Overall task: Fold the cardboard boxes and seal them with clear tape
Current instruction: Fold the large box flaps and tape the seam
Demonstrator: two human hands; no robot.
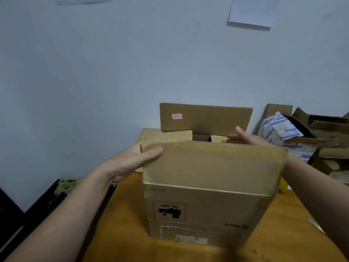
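Head view: a cardboard box (207, 205) stands on the wooden bench (122, 233), at the centre of the frame and reaching toward 6 o'clock. Its printing faces the camera upside down: a UN 3481 mark (170, 210) and a PICO logo (236, 225).

The top is partly folded. The far flap (205, 118) stands upright at 12 o'clock and carries a small red-edged sticker (177, 116). The two short side flaps (176, 136) lie turned inward. The near flap (213, 163) is raised, with its outer face tilted toward the camera.

The left hand (136, 159) comes in from 8 o'clock. Its grip holds the near flap at the upper left corner, with the thumb on the outer face and the fingers behind the board.

The right hand (245, 138) reaches round from 3 o'clock. Its grip is wide: the fingers lie straight and point toward 9 o'clock, touching the right side flap just behind the near flap's top edge.

At 2 to 3 o'clock from the box lies a heap of opened cartons (321, 133) with blue-and-white printed packs (279, 127). At 8 o'clock, past the bench edge, sits a dark tray (49, 201) holding greenish stuff. Two paper sheets (253, 12) hang on the wall at 12 to 1 o'clock.
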